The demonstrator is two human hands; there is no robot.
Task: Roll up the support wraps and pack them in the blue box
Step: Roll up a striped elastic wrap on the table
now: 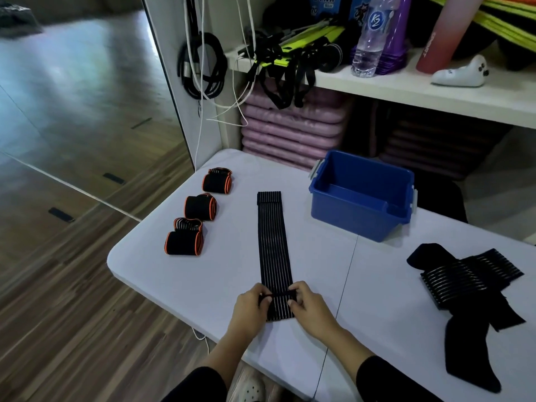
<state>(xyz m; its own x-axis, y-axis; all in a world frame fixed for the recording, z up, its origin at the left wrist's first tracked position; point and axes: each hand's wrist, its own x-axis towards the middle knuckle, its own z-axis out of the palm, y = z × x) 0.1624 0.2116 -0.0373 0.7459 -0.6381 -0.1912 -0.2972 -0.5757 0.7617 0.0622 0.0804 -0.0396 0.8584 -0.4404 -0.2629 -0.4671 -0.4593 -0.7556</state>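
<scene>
A long black ribbed support wrap [272,245] lies flat on the white table [203,285], running away from me. My left hand [249,306] and my right hand [307,306] pinch its near end from either side, where a small fold or roll stands up. The blue box [362,210] sits open at the back right of the wrap, nothing visible inside. Three rolled black wraps with orange edges lie in a row at the left: [217,181], [200,207], [184,240]. A loose pile of black wraps [470,288] lies at the right.
White shelving [406,88] stands behind the table with a water bottle [369,39], straps and stacked pink mats [290,129]. Cables hang at the shelf's left side. Wooden floor lies to the left, past the table's rounded edge.
</scene>
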